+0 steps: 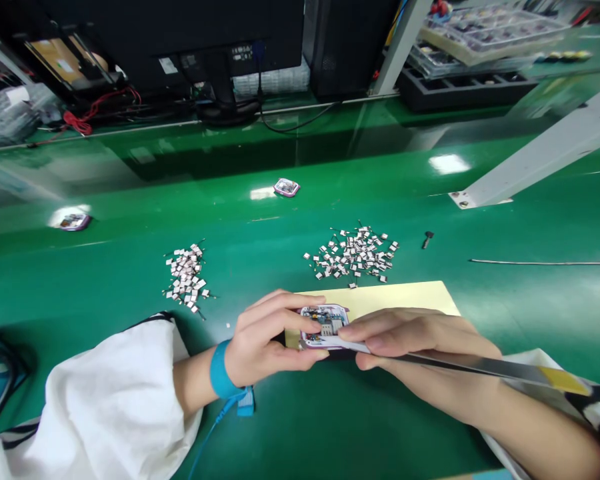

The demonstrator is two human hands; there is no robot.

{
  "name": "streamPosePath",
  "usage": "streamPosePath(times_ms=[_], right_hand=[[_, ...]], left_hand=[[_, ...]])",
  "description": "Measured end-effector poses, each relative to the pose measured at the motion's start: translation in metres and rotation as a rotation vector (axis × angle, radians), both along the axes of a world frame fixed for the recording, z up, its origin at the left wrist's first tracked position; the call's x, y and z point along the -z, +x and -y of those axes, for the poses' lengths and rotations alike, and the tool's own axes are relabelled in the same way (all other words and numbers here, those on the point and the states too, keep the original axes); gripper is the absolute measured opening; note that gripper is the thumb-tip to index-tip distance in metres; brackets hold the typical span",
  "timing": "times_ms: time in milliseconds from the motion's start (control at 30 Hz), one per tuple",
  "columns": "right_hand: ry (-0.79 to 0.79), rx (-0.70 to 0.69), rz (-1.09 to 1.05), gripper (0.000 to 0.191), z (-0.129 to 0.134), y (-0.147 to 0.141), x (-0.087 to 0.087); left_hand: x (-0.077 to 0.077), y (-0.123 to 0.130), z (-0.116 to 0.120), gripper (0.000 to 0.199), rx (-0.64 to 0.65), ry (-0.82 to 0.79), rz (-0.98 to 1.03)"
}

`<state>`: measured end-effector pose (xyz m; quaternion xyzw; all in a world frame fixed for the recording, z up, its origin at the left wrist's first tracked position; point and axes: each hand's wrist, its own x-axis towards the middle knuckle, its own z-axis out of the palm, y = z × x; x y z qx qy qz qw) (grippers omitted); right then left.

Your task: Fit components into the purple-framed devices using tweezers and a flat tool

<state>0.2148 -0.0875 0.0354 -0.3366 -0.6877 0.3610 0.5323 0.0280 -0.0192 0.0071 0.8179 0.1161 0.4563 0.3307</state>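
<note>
Over a pale yellow sheet [420,295] is a small open device [333,313] with a pinkish rim and circuit parts inside. My left hand [270,333] grips it from the left, thumb at its lower edge and fingers on its top. Metal tweezers [480,365] with a yellow end lie in my right hand [415,340], their tips reaching the device's lower right part. The right fingertips touch the device's right side. Around my left wrist is a blue strap [222,368] with a cord.
Two piles of small white parts, left [186,275] and right [357,253], lie behind the hands. Similar devices [287,187] [75,221] sit farther back. A white metal post [540,150] stands at right; a monitor [220,47] is at the back.
</note>
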Motion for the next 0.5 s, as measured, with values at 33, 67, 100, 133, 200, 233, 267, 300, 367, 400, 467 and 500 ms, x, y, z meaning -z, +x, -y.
streamPosePath(times_ms=[33,67,100,133,200,233,267,300,367,400,467,500], right_hand=[[0.011,-0.001,0.009,0.035,0.0001,0.0007,0.0001],[0.026,-0.005,0.030,0.035,0.0003,0.0017,-0.0001],[0.047,-0.013,0.062,0.035,0.0005,0.0029,-0.0006],[0.074,-0.028,0.105,0.035,0.0008,0.0043,-0.0015],[0.138,-0.059,0.198,0.036,0.0014,0.0070,-0.0039],[0.165,-0.065,0.233,0.036,0.0017,0.0081,-0.0051],[0.188,-0.063,0.254,0.036,0.0019,0.0089,-0.0060],[0.205,-0.058,0.264,0.036,0.0021,0.0094,-0.0067],[0.218,-0.045,0.271,0.036,0.0022,0.0097,-0.0073],[0.224,-0.049,0.271,0.036,0.0021,0.0096,-0.0072],[0.229,-0.062,0.271,0.034,0.0019,0.0092,-0.0071],[0.225,-0.066,0.268,0.034,0.0017,0.0089,-0.0070]], left_hand=[[-0.0002,-0.0001,0.0001,0.022,-0.007,0.008,0.000],[-0.0004,-0.0002,0.0003,0.022,-0.013,0.021,0.001],[-0.0006,-0.0004,0.0005,0.021,-0.017,0.037,-0.001],[-0.0008,-0.0005,0.0007,0.021,-0.019,0.055,-0.004],[-0.0010,-0.0008,0.0011,0.020,-0.019,0.090,-0.008],[-0.0010,-0.0008,0.0012,0.020,-0.018,0.102,-0.009],[-0.0010,-0.0009,0.0012,0.020,-0.018,0.109,-0.011],[-0.0011,-0.0008,0.0011,0.020,-0.019,0.111,-0.012],[-0.0012,-0.0007,0.0008,0.020,-0.024,0.103,-0.015],[-0.0013,-0.0006,0.0006,0.020,-0.026,0.100,-0.014],[-0.0015,-0.0005,0.0004,0.021,-0.023,0.098,-0.010],[-0.0015,-0.0004,0.0004,0.021,-0.021,0.098,-0.009]])
